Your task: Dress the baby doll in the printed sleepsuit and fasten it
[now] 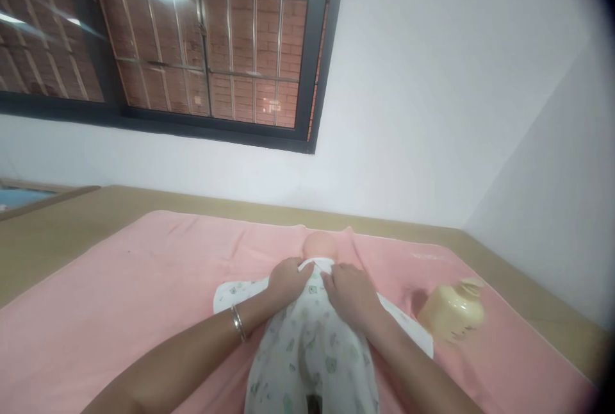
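Observation:
A white baby garment (307,331) with a small green print lies lengthwise in front of me, its sleeves spread to both sides. Beyond its neckline shows the rounded, skin-coloured top of what looks like a doll's head (320,245); the face is not visible. My left hand (288,282), with a silver bangle at the wrist, is closed on the left side of the collar. On the collar's right side, my right hand (353,293) grips the cloth with bent fingers. Both thumbs point toward the middle of the neckline.
A pink sheet (144,292) covers most of the tan tabletop (43,260). To the right of my right arm sits a glossy pale-yellow container (454,311). Behind the table are a white wall (408,113) and a dark-framed, barred window (202,36).

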Action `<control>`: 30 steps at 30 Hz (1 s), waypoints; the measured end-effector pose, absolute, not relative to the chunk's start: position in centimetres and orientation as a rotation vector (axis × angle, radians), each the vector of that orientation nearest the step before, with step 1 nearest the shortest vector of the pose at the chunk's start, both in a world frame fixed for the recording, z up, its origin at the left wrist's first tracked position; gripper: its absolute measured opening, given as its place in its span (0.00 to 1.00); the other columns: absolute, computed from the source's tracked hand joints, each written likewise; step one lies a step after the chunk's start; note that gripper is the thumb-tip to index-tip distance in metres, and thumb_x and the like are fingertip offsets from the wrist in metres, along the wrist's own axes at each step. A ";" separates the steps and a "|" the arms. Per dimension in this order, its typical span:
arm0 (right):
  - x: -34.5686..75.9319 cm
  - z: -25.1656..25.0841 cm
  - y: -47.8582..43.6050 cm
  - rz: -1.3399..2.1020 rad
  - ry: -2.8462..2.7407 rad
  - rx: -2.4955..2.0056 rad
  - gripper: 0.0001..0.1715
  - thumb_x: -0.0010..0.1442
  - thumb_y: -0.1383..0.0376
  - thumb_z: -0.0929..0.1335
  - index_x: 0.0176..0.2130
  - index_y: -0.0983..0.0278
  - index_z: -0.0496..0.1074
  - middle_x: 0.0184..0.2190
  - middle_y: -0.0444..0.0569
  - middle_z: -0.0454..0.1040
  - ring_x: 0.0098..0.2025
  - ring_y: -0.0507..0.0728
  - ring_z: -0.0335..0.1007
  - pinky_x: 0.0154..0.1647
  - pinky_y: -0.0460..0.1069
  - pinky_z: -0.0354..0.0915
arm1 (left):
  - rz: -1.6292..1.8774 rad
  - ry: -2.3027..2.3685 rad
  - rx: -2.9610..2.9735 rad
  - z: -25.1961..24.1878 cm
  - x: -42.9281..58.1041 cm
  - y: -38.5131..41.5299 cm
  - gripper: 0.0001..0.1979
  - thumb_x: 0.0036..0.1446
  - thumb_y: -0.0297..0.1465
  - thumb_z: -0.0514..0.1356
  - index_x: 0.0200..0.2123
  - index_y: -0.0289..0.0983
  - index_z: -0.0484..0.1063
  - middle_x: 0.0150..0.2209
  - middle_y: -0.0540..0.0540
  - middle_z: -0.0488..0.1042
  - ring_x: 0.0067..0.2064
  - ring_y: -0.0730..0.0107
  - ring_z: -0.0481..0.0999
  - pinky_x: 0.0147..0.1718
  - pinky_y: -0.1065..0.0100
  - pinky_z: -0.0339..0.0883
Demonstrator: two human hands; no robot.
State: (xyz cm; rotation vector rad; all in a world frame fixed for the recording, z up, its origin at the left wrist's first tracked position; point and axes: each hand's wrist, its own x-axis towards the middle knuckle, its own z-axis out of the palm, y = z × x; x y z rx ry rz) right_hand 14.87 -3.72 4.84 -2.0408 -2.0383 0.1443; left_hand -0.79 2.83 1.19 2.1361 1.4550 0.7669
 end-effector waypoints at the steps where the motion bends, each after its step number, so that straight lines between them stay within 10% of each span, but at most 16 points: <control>1: 15.1 4.8 -3.4 0.193 -2.028 -2.056 0.33 0.65 0.51 0.49 0.39 0.69 0.72 0.38 0.61 0.74 0.41 0.62 0.68 0.39 0.52 0.57 | 0.785 1.433 2.147 1.3 -0.8 2.7 0.22 0.58 0.46 0.45 0.26 0.37 0.69 0.28 0.46 0.74 0.30 0.66 0.70 0.28 0.68 0.57; 30: 15.6 5.2 -2.9 0.363 -1.982 -2.062 0.38 0.64 0.47 0.47 0.36 0.65 0.74 0.35 0.56 0.76 0.34 0.57 0.71 0.32 0.48 0.58 | 0.848 1.319 2.140 1.4 -1.2 2.7 0.22 0.59 0.43 0.45 0.30 0.37 0.73 0.34 0.45 0.76 0.37 0.65 0.72 0.35 0.69 0.59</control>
